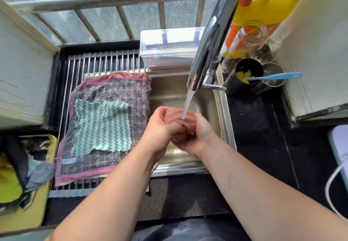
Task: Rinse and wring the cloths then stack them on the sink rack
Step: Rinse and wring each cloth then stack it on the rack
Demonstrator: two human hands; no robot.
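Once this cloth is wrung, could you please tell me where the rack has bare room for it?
For the pink cloth, bare bars run along the rack behind the purple towel, up to the clear box; a strip shows at its front edge. The yellow tray and the corner right of the faucet are crowded.

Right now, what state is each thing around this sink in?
Tap, running onto the pink cloth.
Pink cloth, bunched, gripped by left hand and right hand under the stream.
Green-and-white cloth, spread flat on the grey checked cloth.
Grey checked cloth, spread flat on the sink rack.
Clear plastic box, lid shut.
Glass jar, lidless.
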